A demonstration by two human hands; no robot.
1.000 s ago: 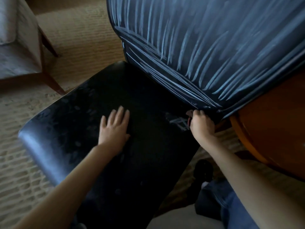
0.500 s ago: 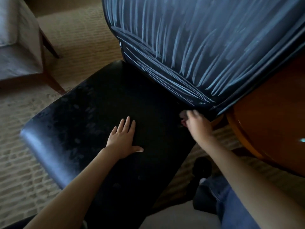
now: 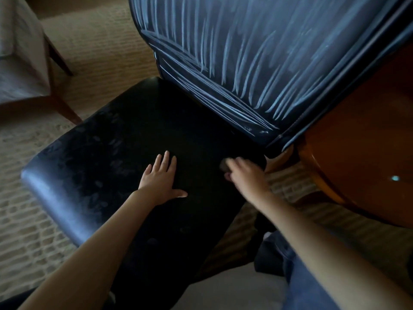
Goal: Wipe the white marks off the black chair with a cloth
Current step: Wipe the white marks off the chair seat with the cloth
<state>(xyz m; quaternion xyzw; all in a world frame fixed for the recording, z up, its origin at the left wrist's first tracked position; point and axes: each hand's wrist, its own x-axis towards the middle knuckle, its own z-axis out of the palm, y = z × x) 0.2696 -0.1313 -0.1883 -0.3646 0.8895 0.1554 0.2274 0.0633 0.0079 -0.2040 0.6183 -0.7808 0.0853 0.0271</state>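
The black chair's seat (image 3: 125, 157) fills the middle of the view, dark with faint smudges toward its left front. Its backrest (image 3: 257, 52) rises at the top right, covered in many white streaks. My left hand (image 3: 162, 180) lies flat on the seat, fingers straight and thumb spread. My right hand (image 3: 245, 175), blurred, grips a small dark cloth (image 3: 224, 166) and presses it on the seat's right rear corner, just below the backrest.
A round wooden table (image 3: 362, 153) stands close on the right of the chair. A light upholstered chair with wooden legs (image 3: 22, 70) sits at the upper left. Beige carpet (image 3: 29, 231) surrounds the chair. My knee in blue jeans (image 3: 306, 276) is at the lower right.
My right hand slid the cloth leftward off the seat's rear corner; the white mark seen there a second ago is gone. My left hand shifted right and spread its thumb.
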